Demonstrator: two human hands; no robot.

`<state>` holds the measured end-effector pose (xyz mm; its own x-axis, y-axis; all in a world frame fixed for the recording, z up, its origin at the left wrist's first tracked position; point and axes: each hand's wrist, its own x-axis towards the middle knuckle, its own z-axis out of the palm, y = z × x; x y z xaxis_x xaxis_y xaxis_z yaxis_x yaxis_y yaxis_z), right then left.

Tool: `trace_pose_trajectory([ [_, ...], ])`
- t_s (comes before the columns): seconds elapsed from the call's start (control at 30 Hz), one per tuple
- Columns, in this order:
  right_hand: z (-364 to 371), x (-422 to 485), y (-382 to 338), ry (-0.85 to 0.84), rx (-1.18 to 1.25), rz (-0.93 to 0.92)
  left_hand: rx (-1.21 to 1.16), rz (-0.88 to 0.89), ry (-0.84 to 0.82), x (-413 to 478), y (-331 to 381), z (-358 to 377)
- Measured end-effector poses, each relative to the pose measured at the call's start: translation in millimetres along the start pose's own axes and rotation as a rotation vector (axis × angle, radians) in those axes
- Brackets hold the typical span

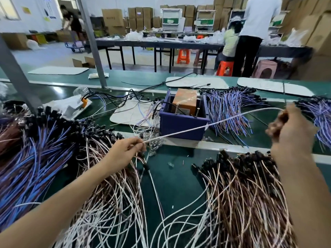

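over the green bench (175, 185), left hand (125, 149) and right hand (290, 133) each pinch the taut white wire (206, 125) stretched between them.

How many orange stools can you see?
2. One orange stool stands by the long table at the back; the other stool is further right, with a person sitting on it. More may be hidden behind tables or people.

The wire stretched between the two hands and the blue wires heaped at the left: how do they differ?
The stretched wire is one pale strand; the blue wires form a thick heap. The stretched wire hangs taut in the air, held by the left hand and right hand; the blue wires lie loose on the table. Both are thin and flexible.
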<state>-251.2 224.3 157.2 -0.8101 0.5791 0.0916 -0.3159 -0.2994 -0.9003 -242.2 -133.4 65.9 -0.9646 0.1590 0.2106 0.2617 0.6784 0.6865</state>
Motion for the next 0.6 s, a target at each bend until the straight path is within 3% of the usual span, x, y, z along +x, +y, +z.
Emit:
trace_pose_trajectory([
  [0.07,-15.9,5.3,3.9,-0.006,-0.085,0.026,-0.228,-0.042,0.061,5.5,6.7,0.2],
  [0.17,-39.2,11.1,22.4,-0.030,-0.252,0.134,-0.939,-0.235,0.156,17.2,22.5,-4.7],
  [0.27,-52.5,17.1,38.9,-0.112,-0.164,0.357,-1.405,-0.277,0.153,24.7,34.4,-11.7],
  [0.43,-64.9,19.6,54.9,-0.104,0.139,0.639,-1.600,-0.277,0.120,24.6,39.9,-12.6],
  [0.6,-68.6,20.7,59.5,-0.097,0.250,0.633,-1.707,-0.378,0.235,18.8,32.8,-8.0],
])
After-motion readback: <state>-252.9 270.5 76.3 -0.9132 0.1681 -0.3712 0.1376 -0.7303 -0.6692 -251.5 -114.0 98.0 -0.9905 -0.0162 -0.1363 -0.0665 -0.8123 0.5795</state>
